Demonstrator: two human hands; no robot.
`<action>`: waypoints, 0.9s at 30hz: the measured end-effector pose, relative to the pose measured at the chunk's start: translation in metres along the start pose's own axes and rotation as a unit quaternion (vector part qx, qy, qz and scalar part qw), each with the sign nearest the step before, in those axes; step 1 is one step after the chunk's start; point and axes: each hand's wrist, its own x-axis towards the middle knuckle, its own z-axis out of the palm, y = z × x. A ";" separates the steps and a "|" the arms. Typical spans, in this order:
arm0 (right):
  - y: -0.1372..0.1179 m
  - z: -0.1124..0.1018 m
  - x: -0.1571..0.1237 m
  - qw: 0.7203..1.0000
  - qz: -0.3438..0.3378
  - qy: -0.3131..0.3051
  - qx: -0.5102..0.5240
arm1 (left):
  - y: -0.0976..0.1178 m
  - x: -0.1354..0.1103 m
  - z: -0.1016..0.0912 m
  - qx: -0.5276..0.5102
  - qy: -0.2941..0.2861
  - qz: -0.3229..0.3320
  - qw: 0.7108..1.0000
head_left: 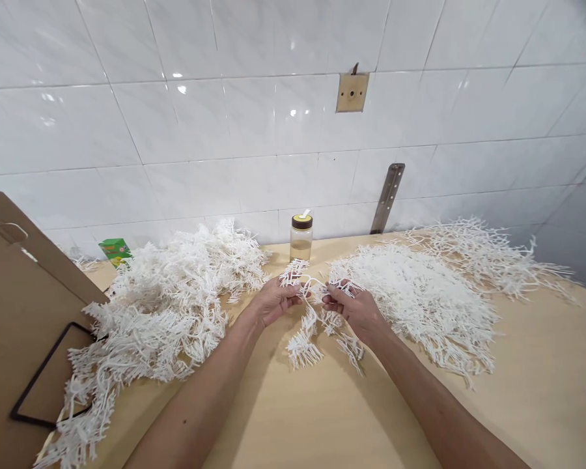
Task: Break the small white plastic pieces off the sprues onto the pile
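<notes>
Left hand point(276, 301) and right hand point(355, 309) each pinch white branching sprigs point(305, 344) above the worktop point(332, 417). Apparent step: manipulating sprig stems; next move calls for steady fingertip control.

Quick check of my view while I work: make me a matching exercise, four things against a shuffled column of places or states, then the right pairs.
1. White sprigs
2. Bottle
3. Green box
4. Metal strip

A. Against the tiled wall
B. Held between the left hand and the right hand
C. Beside the far left edge of the left pile
D. Clear-sided, standing upright on the table

Pairs: 1-B, 2-D, 3-C, 4-A
</notes>
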 end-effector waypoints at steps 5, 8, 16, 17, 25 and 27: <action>-0.003 0.000 -0.004 0.997 0.013 -0.065 -0.037 | 0.002 0.007 -0.010 0.122 0.210 0.021 0.970; 0.002 -0.004 -0.001 0.991 0.029 -0.026 -0.129 | 0.006 0.005 -0.014 0.321 0.333 0.084 0.882; 0.012 -0.008 0.001 0.978 0.033 -0.047 -0.203 | 0.015 -0.010 0.011 0.632 0.231 0.178 0.718; 0.012 -0.007 0.000 0.978 0.034 -0.051 -0.202 | 0.016 -0.012 0.016 0.643 0.198 0.169 0.720; 0.005 -0.004 -0.004 0.930 -0.052 -0.027 -0.363 | 0.000 -0.017 0.024 0.639 0.036 0.122 0.759; 0.004 0.000 -0.006 0.909 -0.101 -0.033 -0.403 | -0.003 -0.015 0.018 0.647 0.041 0.112 0.754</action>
